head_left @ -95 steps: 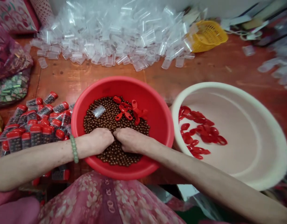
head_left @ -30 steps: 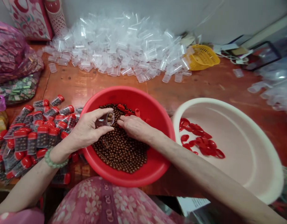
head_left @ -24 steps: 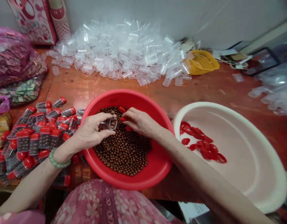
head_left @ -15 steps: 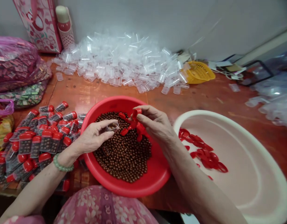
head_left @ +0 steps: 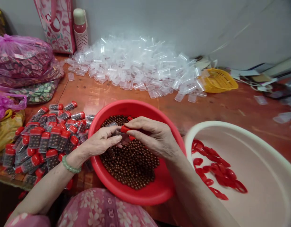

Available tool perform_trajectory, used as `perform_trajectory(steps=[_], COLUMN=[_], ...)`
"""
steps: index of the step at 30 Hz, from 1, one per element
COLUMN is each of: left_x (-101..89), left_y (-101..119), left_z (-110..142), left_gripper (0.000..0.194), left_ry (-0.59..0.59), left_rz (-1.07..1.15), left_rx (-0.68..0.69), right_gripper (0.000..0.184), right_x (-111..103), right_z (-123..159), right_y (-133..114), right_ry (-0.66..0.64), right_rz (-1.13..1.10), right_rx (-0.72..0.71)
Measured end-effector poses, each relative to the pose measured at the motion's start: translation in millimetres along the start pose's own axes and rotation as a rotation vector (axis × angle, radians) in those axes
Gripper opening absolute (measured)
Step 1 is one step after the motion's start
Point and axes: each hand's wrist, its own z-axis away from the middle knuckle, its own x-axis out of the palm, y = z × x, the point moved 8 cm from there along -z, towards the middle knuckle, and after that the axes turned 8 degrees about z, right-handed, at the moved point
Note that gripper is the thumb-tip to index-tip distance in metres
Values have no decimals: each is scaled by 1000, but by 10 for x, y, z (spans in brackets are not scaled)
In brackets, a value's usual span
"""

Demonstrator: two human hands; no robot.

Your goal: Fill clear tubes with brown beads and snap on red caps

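Observation:
My left hand [head_left: 100, 142] grips a small clear plastic tube [head_left: 119, 134] holding brown beads, over a red plastic basin [head_left: 136, 107]. My right hand [head_left: 152, 135] pinches a red cap [head_left: 125, 129] against the tube's end, and the fingers of both hands meet there. Both hands partly hide the tube. Below them, a heap of brown beads [head_left: 128, 167] fills the basin's bottom. Any other red caps in the basin are mostly hidden behind my hands.
Capped tubes of beads [head_left: 48, 142] lie heaped left of the basin. A cream basin [head_left: 230, 129] holding red caps [head_left: 216, 170] stands right. Behind, on the reddish wooden table [head_left: 126, 91], lie many empty clear tubes [head_left: 140, 66] and a yellow basket [head_left: 218, 81]. Pink bags [head_left: 20, 60] sit far left.
My right hand has lifted a red cap from the basin and brought it to the tube in my left hand. The view has tilted upward, so everything sits lower in the picture.

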Motion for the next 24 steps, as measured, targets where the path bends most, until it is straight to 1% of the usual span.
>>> perform_trajectory(steps=[2,5,9,12,17,21,24], left_x=[-35,-101,-132,-107,-84,-83,-95], left_y=[-38,-98,-135,-110,-51,-73,-93], left_z=[16,32,20,5,13,12,-6], left_gripper=[40,40,38,36,28,27,27], left_ry=[14,45,56,43,40,28,49], left_rz=[47,145,220,202,132,117,83], left_rx=[-20,-37,-31,-19,13,28,25], right_gripper=[12,13,11,11,12,10,13], right_x=[-42,-129,-173,-101,137,174,187], right_z=[32,86,82,27,-48,-37,-9], right_y=[-2,45,96,56,-69,-98,-100], right_ry=[-1,10,63,122,91,156,210], right_rz=[86,171,153,80,51,39,44], right_rx=[-25,-9,55,74,34,-3,-32])
